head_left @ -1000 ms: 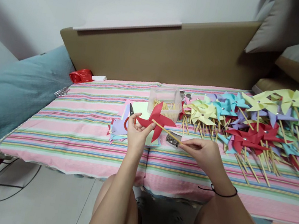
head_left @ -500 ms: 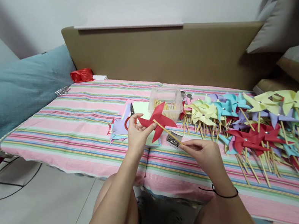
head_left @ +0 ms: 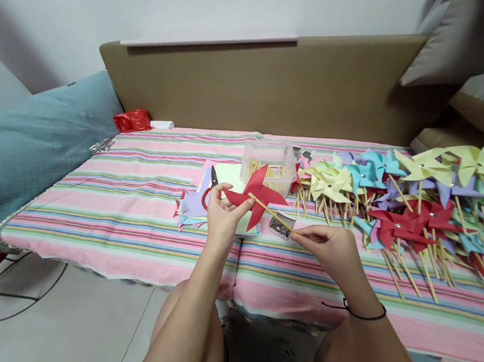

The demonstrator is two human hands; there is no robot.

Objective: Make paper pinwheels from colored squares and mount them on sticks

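Note:
A red paper pinwheel is held up between my hands. My left hand is closed on its left blade, with the thumb near the centre. My right hand pinches the far end of its thin wooden stick, which runs from the pinwheel's centre down to the right. Just behind the stick sits a small open box of metal pins. Under and beyond my left hand lie coloured paper sheets and scissors with orange-red handles, partly hidden by my fingers.
A clear plastic box holding sticks stands behind the pinwheel. Many finished pinwheels are heaped on the right of the striped cloth. A red plastic bag lies at the back left, and a blue armrest bounds the left side.

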